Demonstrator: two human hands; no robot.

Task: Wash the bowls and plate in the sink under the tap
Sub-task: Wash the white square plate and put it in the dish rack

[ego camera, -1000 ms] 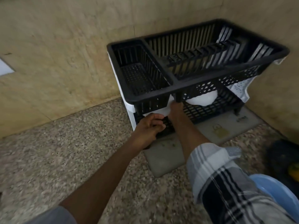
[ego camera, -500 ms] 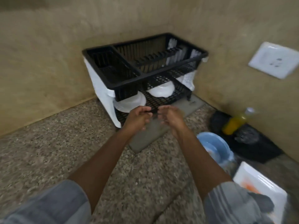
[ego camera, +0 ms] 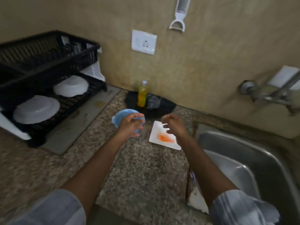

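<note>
Granite counter (ego camera: 142, 172) beside steel sink (ego camera: 243, 153); both hands' fingers (ego camera: 138, 121) loosely curled, seemingly holding nothing.

- One camera only, worn on the person's head, looking forward and down over both forearms.
- It faces the wall (ego camera: 203, 65), close above the counter (ego camera: 142, 172).
- Dish rack (ego camera: 48, 62) sits at left edge, sink (ego camera: 259, 151) at right.

A blue plastic bowl (ego camera: 123, 117) sits upright on the counter (ego camera: 142, 172), left of the sink (ego camera: 253, 153). Between that bowl and the sink lies a square white plate (ego camera: 164, 137), flat and smeared with orange residue. The steel sink's tap (ego camera: 274, 95) juts from the wall above it.
</note>
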